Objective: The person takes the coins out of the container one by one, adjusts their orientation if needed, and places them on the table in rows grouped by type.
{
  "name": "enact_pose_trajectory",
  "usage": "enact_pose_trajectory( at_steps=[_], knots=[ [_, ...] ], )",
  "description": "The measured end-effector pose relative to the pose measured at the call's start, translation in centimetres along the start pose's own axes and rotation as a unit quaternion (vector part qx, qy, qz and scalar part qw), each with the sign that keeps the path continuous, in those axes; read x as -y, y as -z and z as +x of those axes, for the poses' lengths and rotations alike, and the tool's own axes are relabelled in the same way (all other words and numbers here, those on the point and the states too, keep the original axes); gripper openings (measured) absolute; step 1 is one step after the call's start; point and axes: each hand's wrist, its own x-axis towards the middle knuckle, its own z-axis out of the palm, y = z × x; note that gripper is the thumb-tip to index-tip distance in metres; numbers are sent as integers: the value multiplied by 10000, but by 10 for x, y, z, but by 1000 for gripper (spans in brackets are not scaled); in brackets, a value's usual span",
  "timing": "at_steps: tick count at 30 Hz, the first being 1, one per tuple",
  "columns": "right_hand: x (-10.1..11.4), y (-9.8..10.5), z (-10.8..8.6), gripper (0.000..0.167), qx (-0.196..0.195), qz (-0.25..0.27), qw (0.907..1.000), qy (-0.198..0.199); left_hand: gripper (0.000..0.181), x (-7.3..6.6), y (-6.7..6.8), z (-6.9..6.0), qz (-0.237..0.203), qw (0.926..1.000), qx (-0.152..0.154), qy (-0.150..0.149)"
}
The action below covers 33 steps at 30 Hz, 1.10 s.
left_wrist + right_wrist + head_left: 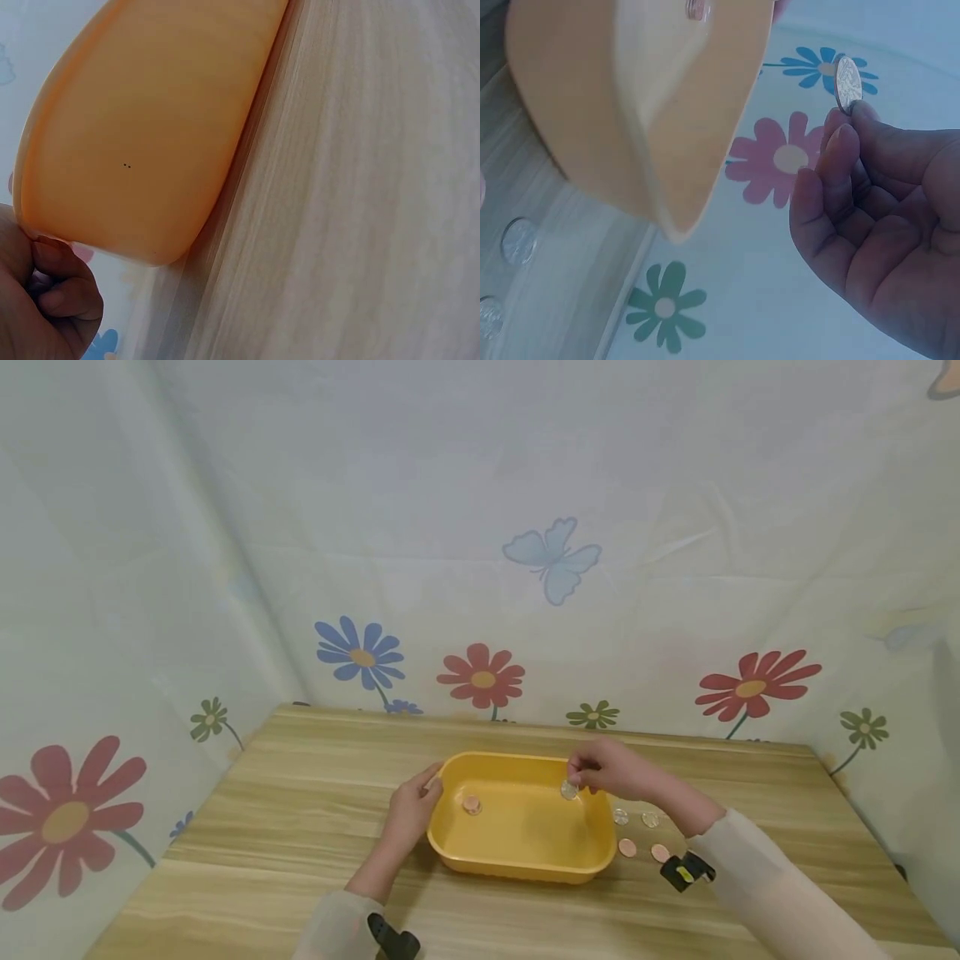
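A yellow plastic tray (525, 835) with rounded corners stands on the table. My left hand (411, 806) grips its left end at the rim; in the left wrist view the curled fingers (71, 289) meet the tray's edge. Between thumb and fingertips, my right hand (611, 770) pinches a silver coin (847, 84) above the right part of the tray. Inside, toward the left, lie copper-coloured coins (471, 804), seemingly overlapping. Right of the tray, two silver coins (650, 819) and two copper-coloured coins (627, 847) rest on the table, near the right forearm.
The wood-grain table (315, 802) carries everything. A pale cloth printed with flowers and a butterfly (555, 560) hangs behind it and along the sides. Each wrist wears a small black camera, such as the right wrist camera (686, 870).
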Motion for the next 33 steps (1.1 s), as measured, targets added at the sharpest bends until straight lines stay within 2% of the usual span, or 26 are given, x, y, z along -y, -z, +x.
enact_pose_trajectory(
  at_steps=[11,22,28,33],
  knots=[
    [-30,4,-33,11,-280,270,9992,-54,42,0,0,-1,14,10000,-1,16],
    [-64,5,-62,14,-445,500,9969,-410,43,-3,0,-1,14,10000,14,17],
    [-81,3,-75,14,-546,402,9948,-753,43,-3,1,-2,-2,9999,139,28],
    [-93,1,-83,14,-686,163,9910,-1137,43,-4,2,-3,21,9999,126,46]
  ],
)
